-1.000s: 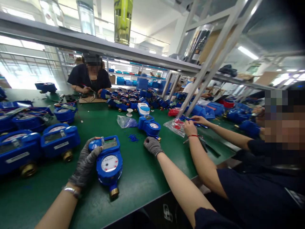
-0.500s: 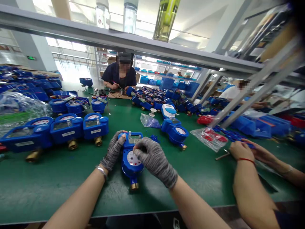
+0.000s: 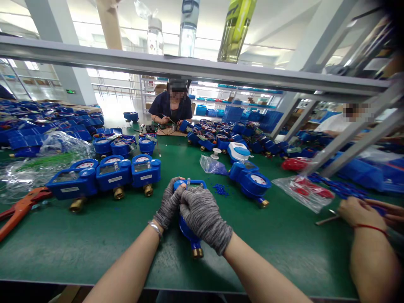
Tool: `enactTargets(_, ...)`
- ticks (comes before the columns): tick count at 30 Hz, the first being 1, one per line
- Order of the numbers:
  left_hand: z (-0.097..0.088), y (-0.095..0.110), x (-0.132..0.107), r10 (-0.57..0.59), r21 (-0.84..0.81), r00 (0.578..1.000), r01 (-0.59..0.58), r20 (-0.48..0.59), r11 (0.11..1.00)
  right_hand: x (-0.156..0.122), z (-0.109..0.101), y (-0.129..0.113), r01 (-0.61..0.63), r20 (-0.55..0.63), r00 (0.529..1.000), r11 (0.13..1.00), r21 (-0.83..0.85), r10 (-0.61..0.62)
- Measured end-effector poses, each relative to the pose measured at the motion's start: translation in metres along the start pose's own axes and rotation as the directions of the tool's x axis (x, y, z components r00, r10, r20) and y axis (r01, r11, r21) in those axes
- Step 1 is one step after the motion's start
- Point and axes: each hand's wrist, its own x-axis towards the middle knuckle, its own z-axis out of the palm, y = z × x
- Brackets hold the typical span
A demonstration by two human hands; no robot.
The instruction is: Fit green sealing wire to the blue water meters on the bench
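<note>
Fingers [image 3: 176, 195] of the left hand [image 3: 168, 204] and right hand [image 3: 203, 219] are wrapped around a blue water meter [image 3: 188, 230] laid on the green worktop [image 3: 94, 240], its handling judged unfinished, while three meters [image 3: 114, 176] are lined up at its left.

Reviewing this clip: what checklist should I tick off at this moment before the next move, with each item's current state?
1. Left hand on water meter: ok, gripping its upper end.
2. Right hand on it: ok, curled over its face.
3. Meter face readable: not ok, that hand covers it.
4. Row of meters apart: ok.
5. Co-worker's hand apart: ok, off to the right.
</note>
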Motion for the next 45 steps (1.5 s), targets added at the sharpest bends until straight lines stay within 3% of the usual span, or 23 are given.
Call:
enactTargets(5, 0.002, -0.001, -0.003, 0.001, 0.009, 1.0, -0.001, 0.021, 1.0, -0.002, -0.001, 0.009, 0.122, 0.026, 0.992, 0.992, 0.029, -0.123)
enactTargets(9, 0.005, 0.002, -0.005, 0.004, 0.027, 0.999, -0.005, 0.033, 1.0, -0.005, 0.001, 0.018, 0.181, -0.024, 0.983, 0.983, 0.043, -0.18)
enactTargets(15, 0.005, 0.001, -0.007, -0.006, 0.071, 1.0, 0.005, 0.01, 0.997, -0.016, 0.002, 0.029, 0.371, -0.064, 0.928, 0.926, 0.071, -0.367)
enactTargets(22, 0.005, -0.003, -0.008, -0.018, 0.1, 1.0, 0.018, -0.001, 0.995, -0.025, 0.005, 0.034, 0.433, -0.064, 0.9, 0.901, 0.003, -0.432)
enactTargets(27, 0.008, 0.002, -0.009, -0.002, 0.118, 1.0, 0.004, -0.011, 0.993, -0.021, 0.004, 0.036, 0.396, -0.068, 0.917, 0.917, 0.047, -0.392)
enactTargets(33, 0.012, 0.007, -0.008, -0.009, 0.116, 1.0, 0.008, 0.006, 0.993, -0.011, 0.003, 0.028, 0.18, -0.04, 0.984, 0.975, 0.128, -0.176)
enactTargets(45, 0.011, 0.009, -0.01, -0.034, 0.095, 0.999, 0.034, -0.006, 0.995, -0.006, 0.0, 0.021, 0.087, 0.002, 0.996, 0.996, 0.036, -0.087)
